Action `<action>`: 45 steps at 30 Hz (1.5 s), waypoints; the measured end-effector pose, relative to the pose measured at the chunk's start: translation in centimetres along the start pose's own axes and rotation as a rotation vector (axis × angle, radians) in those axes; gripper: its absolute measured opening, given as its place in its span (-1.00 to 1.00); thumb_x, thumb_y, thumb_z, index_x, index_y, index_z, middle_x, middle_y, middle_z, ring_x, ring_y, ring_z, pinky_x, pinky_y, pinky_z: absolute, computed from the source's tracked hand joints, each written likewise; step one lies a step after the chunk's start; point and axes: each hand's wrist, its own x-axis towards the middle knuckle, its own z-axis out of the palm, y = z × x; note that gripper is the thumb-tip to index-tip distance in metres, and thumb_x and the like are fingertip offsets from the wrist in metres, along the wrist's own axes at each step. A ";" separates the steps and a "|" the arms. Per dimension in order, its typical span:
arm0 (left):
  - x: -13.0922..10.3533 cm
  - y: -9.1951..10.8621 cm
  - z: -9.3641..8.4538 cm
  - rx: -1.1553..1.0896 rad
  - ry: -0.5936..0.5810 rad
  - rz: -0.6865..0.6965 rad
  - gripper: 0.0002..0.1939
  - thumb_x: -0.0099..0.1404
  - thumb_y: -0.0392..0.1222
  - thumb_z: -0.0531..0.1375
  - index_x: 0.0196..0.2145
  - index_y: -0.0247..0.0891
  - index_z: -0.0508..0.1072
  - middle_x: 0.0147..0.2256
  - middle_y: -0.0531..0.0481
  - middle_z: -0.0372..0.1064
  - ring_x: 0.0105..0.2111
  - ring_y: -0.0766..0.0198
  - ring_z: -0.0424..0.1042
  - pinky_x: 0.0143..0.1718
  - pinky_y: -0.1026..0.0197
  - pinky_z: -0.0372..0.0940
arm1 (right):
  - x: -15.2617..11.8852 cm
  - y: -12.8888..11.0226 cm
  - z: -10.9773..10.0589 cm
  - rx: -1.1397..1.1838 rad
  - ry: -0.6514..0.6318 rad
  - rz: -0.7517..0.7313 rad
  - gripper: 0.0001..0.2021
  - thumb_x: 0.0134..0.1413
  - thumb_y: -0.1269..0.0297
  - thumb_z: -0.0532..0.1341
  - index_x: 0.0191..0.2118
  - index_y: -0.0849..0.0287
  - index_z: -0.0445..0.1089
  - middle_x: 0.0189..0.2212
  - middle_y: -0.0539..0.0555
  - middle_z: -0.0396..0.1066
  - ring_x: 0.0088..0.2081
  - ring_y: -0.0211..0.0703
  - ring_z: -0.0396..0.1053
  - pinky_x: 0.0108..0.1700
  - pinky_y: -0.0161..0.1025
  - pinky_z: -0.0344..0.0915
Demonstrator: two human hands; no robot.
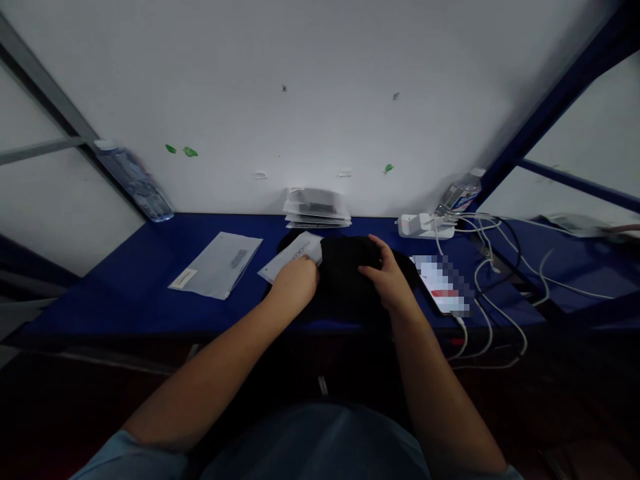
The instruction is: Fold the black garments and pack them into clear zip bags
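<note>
My left hand [296, 281] is closed at the opening edge of a pale plastic bag [285, 259] with dark print. Right against that edge is a soft black cloth item [345, 270], bunched up; how far it reaches into the bag is hidden. From the other side my right hand [387, 277] grips the black cloth, thumb in front and index finger along its top. More black material lies spread beneath on the blue table [150, 280]. Left of my hands, a flat frosted zip bag [217, 263] with a small label lies by itself.
A stack of clear packets [317, 208] leans at the wall. Bottles stand at the back left [133, 180] and back right [460, 192]. A white power strip [425, 225], a charging phone [443, 285] and loose cables [483, 267] occupy the right side.
</note>
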 end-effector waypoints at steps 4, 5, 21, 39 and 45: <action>0.5 -0.4 -0.7 -0.020 0.011 -0.049 -0.65 0.44 -0.27 -0.02 -0.23 -0.36 0.57 -0.27 -0.23 0.55 -0.20 0.06 0.56 -0.14 0.12 0.38 | -0.6 -0.3 0.0 -0.127 -0.110 0.003 -0.24 -0.06 0.40 0.24 0.32 -0.04 0.16 0.19 0.07 0.36 0.10 -0.03 0.42 0.12 -0.05 0.41; 0.6 -0.5 -0.9 -0.021 0.013 -0.063 -0.64 0.44 -0.26 -0.02 -0.23 -0.37 0.57 -0.27 -0.24 0.55 -0.19 0.05 0.56 -0.14 0.11 0.39 | -0.7 -0.5 -0.2 -0.144 -0.144 0.013 -0.25 -0.07 0.42 0.24 0.31 -0.04 0.18 0.18 0.07 0.37 0.06 -0.05 0.44 0.08 -0.06 0.43; -0.9 0.4 -1.0 0.057 0.049 0.080 -0.67 0.45 -0.30 0.00 -0.06 -0.42 0.52 -0.02 -0.31 0.49 -0.10 0.05 0.55 -0.06 0.13 0.39 | 1.0 -1.2 0.5 0.036 0.017 0.097 -0.26 -0.07 0.36 0.21 0.30 -0.04 0.14 -0.01 0.09 0.47 -0.13 -0.01 0.52 -0.11 -0.05 0.51; -1.0 -1.5 0.8 -0.116 0.004 0.099 -0.51 0.36 -0.27 0.11 0.22 -0.39 0.34 0.30 -0.32 0.21 0.31 0.08 0.23 0.31 0.12 0.14 | -3.2 -3.1 2.2 -1.140 -0.295 -0.501 -0.48 0.12 0.44 0.24 0.23 0.11 0.34 0.16 0.22 0.41 0.16 0.12 0.34 0.20 0.09 0.19; -0.8 -1.5 1.1 -0.120 -0.008 0.068 -0.52 0.43 -0.30 0.00 0.25 -0.45 0.30 0.32 -0.35 0.17 0.32 0.08 0.21 0.31 0.11 0.12 | -2.4 -3.1 2.7 -1.124 -0.158 -0.461 -0.62 0.21 0.38 0.18 0.14 0.14 0.39 -0.02 0.17 0.50 -0.03 0.05 0.41 0.03 -0.03 0.23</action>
